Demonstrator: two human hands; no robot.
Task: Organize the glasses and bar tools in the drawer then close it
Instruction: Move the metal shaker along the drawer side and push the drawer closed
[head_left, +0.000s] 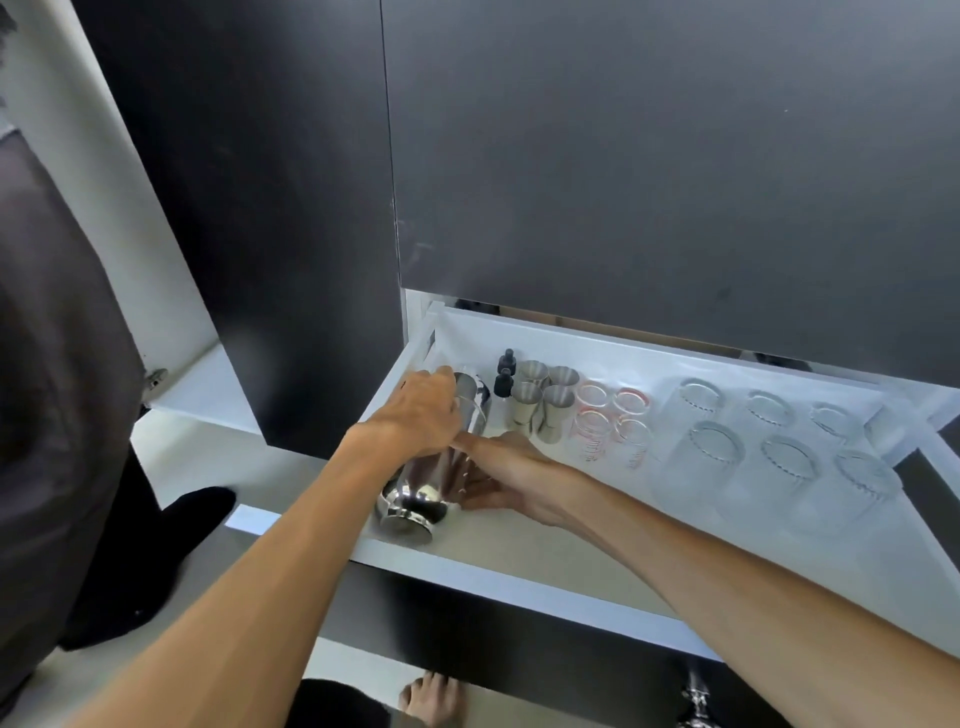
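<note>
Shaker lying in drawer, clamped between left grip and right grip.

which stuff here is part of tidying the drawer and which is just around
Part of the job: drawer, shaker held by left hand and right hand, steel jiggers, dropper bottles, red-printed glasses, clear glasses.

Just around: dark cabinet doors, open white door.
</note>
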